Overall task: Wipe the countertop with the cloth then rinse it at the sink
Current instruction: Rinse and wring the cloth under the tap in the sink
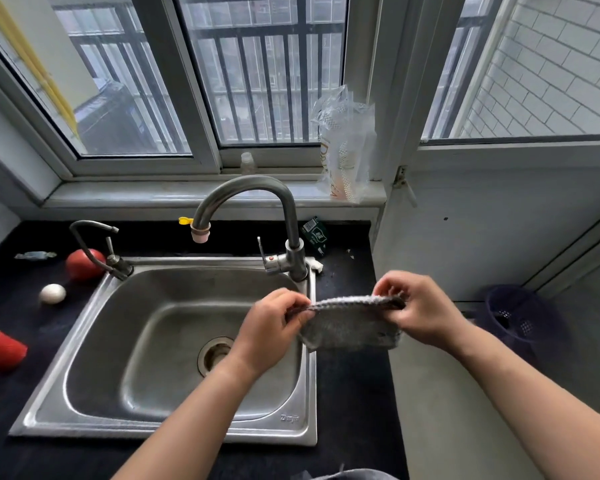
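**Clerk:** Entry one, the cloth (352, 327)?

**Checker:** Grey, knitted. Held in the air, stretched between the person's two hands. It hangs above the right rim of the sink (313, 382) and the strip of dark countertop (354, 403) beside it.

**Clerk:** Left hand (274, 327)?

**Checker:** Fingers and thumb curled, pinching the cloth's upper left corner. The forearm crosses over the basin.

**Clerk:** Right hand (420, 310)?

**Checker:** Likewise pinching, at the upper right corner, fingers bent over the top edge.

**Clerk:** Fixtures.

**Checker:** One tall curved faucet (257, 188) at the sink's back right corner, its spout arching left and ending in a pink tip with a yellow tab. One thin small tap (94, 244) at the back left corner. One drain (213, 355) in the basin floor, partly hidden by the left wrist.

**Clerk:** Loose items on the countertop.

**Checker:** Left of the sink: a red round fruit (84, 263) just beside the small tap, a white egg (52, 293) near it, and a red cup (0, 348) on its side at the frame's edge. Behind the faucet: a green packet (315, 235).

**Clerk:** Elsewhere?

**Checker:** On the windowsill: a clear plastic bag (347, 147), upright, and a small clear bottle (247, 162). Lower right: a dark mesh basket (520, 317).
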Action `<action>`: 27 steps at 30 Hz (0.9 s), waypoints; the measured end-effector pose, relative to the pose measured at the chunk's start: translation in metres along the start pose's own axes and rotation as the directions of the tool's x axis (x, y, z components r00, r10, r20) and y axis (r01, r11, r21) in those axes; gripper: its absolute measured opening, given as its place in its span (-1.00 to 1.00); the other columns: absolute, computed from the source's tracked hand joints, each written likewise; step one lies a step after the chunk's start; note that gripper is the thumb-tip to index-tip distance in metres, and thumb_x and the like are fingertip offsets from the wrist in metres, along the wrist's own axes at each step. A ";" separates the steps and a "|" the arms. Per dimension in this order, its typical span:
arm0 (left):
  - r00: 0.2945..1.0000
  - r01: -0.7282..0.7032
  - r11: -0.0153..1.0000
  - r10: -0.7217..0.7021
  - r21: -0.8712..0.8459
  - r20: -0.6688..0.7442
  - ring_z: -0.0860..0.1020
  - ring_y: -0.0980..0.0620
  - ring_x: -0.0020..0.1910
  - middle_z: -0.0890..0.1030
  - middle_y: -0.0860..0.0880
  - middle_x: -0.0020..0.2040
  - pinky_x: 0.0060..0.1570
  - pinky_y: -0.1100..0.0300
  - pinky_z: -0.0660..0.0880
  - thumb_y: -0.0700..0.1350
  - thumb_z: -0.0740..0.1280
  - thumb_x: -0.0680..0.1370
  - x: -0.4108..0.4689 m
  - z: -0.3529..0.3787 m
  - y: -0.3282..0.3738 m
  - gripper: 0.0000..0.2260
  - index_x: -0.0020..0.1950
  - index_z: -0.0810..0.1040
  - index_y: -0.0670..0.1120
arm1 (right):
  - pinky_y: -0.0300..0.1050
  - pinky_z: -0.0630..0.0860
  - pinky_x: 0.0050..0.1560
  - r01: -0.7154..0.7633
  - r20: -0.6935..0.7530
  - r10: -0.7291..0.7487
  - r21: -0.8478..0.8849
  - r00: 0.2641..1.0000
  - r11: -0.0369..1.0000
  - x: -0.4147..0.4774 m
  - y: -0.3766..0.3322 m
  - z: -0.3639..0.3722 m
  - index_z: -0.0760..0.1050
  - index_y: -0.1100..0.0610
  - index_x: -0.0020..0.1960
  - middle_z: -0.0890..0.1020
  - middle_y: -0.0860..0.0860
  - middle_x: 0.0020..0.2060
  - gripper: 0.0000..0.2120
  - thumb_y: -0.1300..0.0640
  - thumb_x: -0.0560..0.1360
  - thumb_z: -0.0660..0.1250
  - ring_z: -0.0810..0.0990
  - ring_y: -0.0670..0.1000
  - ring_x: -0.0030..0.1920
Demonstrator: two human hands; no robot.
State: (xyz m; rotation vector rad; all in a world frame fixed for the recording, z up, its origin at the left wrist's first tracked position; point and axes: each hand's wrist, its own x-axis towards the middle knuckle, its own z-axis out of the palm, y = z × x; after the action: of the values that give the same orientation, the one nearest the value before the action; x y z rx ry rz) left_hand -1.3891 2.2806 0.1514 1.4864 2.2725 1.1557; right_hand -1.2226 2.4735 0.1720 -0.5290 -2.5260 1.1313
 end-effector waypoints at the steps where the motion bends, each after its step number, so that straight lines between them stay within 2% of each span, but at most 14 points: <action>1: 0.999 0.025 1.000 -0.025 -0.004 0.040 0.53 0.13 -0.18 0.59 0.05 -0.18 -0.13 0.34 0.44 -0.15 0.41 0.47 -0.011 0.007 -0.004 -0.94 -0.07 0.62 -0.07 | -0.27 0.43 -0.29 -0.014 0.028 0.015 -0.023 1.000 1.000 -0.012 0.007 0.009 0.51 -0.03 -0.28 0.58 -0.11 -0.35 -0.83 0.20 0.22 0.43 0.52 -0.12 -0.32; 3: 0.979 0.109 0.994 -0.105 -0.012 0.174 0.53 0.10 -0.20 0.59 0.03 -0.19 -0.14 0.30 0.44 -0.12 0.41 0.47 -0.037 0.024 -0.016 -0.94 -0.07 0.62 -0.05 | -0.24 0.47 -0.24 -0.127 0.155 0.135 -0.061 0.979 0.990 -0.042 0.026 0.031 0.50 -0.09 -0.28 0.58 -0.11 -0.34 -0.75 0.25 0.26 0.43 0.53 -0.11 -0.30; 5: 0.931 0.177 0.984 -0.169 0.004 0.324 0.52 0.09 -0.20 0.60 0.03 -0.17 -0.14 0.36 0.41 -0.09 0.40 0.49 -0.061 0.040 -0.025 -0.91 -0.05 0.63 -0.06 | -0.26 0.47 -0.23 -0.277 0.279 0.291 -0.089 0.915 0.957 -0.070 0.045 0.052 0.49 -0.11 -0.29 0.58 -0.11 -0.35 -0.72 0.28 0.29 0.41 0.52 -0.14 -0.32; 7: 0.893 0.201 0.979 -0.193 0.022 0.407 0.52 0.09 -0.18 0.59 0.04 -0.15 -0.15 0.41 0.37 -0.07 0.37 0.51 -0.073 0.052 -0.029 -0.89 -0.03 0.62 -0.08 | -0.30 0.45 -0.25 -0.356 0.318 0.377 -0.123 0.870 0.926 -0.085 0.059 0.066 0.49 -0.11 -0.27 0.58 -0.11 -0.36 -0.74 0.25 0.31 0.40 0.48 -0.19 -0.37; 9: 0.888 0.245 0.969 -0.235 0.024 0.396 0.52 0.10 -0.19 0.60 0.04 -0.14 -0.15 0.38 0.38 -0.07 0.35 0.52 -0.070 0.060 -0.029 -0.89 -0.04 0.61 -0.07 | -0.36 0.41 -0.27 -0.381 0.292 0.407 -0.143 0.865 0.913 -0.085 0.065 0.071 0.48 -0.11 -0.23 0.58 -0.12 -0.34 -0.79 0.20 0.34 0.41 0.46 -0.22 -0.37; 12: 0.915 0.296 0.954 -0.298 0.049 0.271 0.47 0.19 -0.26 0.60 0.04 -0.13 -0.20 0.49 0.34 -0.09 0.34 0.53 -0.051 0.069 -0.031 -0.89 0.00 0.61 -0.06 | -0.41 0.36 -0.28 -0.421 0.186 0.437 -0.121 0.880 0.899 -0.076 0.072 0.071 0.46 -0.11 -0.18 0.58 -0.14 -0.31 -0.84 0.11 0.39 0.41 0.48 -0.24 -0.33; 14: 0.923 0.324 0.944 -0.329 0.057 0.201 0.47 0.18 -0.21 0.56 0.03 -0.08 -0.11 0.46 0.38 -0.13 0.31 0.53 -0.037 0.077 -0.034 -0.85 0.09 0.58 -0.07 | -0.41 0.35 -0.25 -0.447 0.103 0.460 -0.128 0.882 0.885 -0.069 0.077 0.076 0.48 -0.09 -0.15 0.60 -0.15 -0.25 -0.88 0.09 0.43 0.39 0.51 -0.20 -0.26; 15: 0.917 0.343 0.936 -0.351 0.073 0.190 0.50 0.14 -0.11 0.54 0.02 0.00 0.00 0.38 0.41 -0.13 0.30 0.54 -0.032 0.081 -0.035 -0.80 0.16 0.55 -0.05 | -0.42 0.35 -0.23 -0.458 0.062 0.468 -0.123 0.882 0.880 -0.067 0.079 0.079 0.49 -0.06 -0.11 0.59 -0.15 -0.21 -0.90 0.10 0.44 0.38 0.53 -0.15 -0.21; 16: 0.907 0.358 0.928 -0.372 0.103 0.195 0.50 0.09 0.03 0.52 0.02 0.10 0.11 0.31 0.40 -0.11 0.30 0.54 -0.029 0.086 -0.037 -0.73 0.24 0.50 -0.04 | -0.43 0.33 -0.19 -0.464 0.020 0.470 -0.124 0.883 0.877 -0.065 0.082 0.084 0.50 -0.02 -0.05 0.57 -0.11 -0.14 -0.90 0.10 0.45 0.37 0.53 -0.09 -0.14; 18: 0.888 0.349 0.918 -0.388 0.189 0.247 0.41 0.05 0.25 0.42 0.03 0.27 0.23 0.27 0.32 -0.07 0.29 0.54 -0.030 0.096 -0.040 -0.63 0.35 0.41 -0.01 | -0.33 0.32 0.01 -0.508 -0.024 0.511 -0.158 0.859 0.847 -0.068 0.088 0.093 0.47 0.08 0.11 0.46 -0.06 0.00 -0.71 0.04 0.43 0.40 0.47 -0.02 0.04; 20: 0.878 0.278 0.922 -0.357 0.269 0.318 0.32 0.03 0.34 0.35 0.05 0.37 0.29 0.23 0.30 -0.06 0.29 0.54 -0.037 0.104 -0.041 -0.58 0.39 0.35 0.05 | -0.23 0.31 0.14 -0.577 0.012 0.588 -0.169 0.809 0.799 -0.072 0.091 0.099 0.42 0.10 0.21 0.40 -0.03 0.09 -0.50 -0.05 0.35 0.46 0.42 0.00 0.13; 23: 0.863 0.173 0.926 -0.307 0.335 0.402 0.28 0.03 0.32 0.32 0.12 0.37 0.21 0.14 0.42 -0.05 0.24 0.56 -0.044 0.109 -0.043 -0.58 0.41 0.30 0.13 | -0.27 0.33 0.05 -0.602 0.033 0.612 -0.147 0.790 0.785 -0.074 0.092 0.105 0.44 0.07 0.15 0.38 -0.05 0.02 -0.50 -0.03 0.29 0.51 0.47 -0.02 0.08; 27: 0.834 0.208 0.903 -0.365 0.377 0.414 0.31 -0.01 0.22 0.33 0.12 0.31 0.12 0.10 0.48 -0.06 0.25 0.56 -0.037 0.110 -0.043 -0.60 0.38 0.30 0.17 | -0.32 0.29 -0.08 -0.595 -0.007 0.597 -0.092 0.802 0.799 -0.070 0.089 0.109 0.46 0.04 0.08 0.38 -0.06 -0.03 -0.60 0.04 0.30 0.51 0.45 -0.07 -0.02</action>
State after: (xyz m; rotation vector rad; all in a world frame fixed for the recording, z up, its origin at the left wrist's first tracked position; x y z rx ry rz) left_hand -1.3421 2.2963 0.0379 1.2698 2.2769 0.2929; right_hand -1.1901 2.4262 0.0256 -1.4244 -2.4978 1.2144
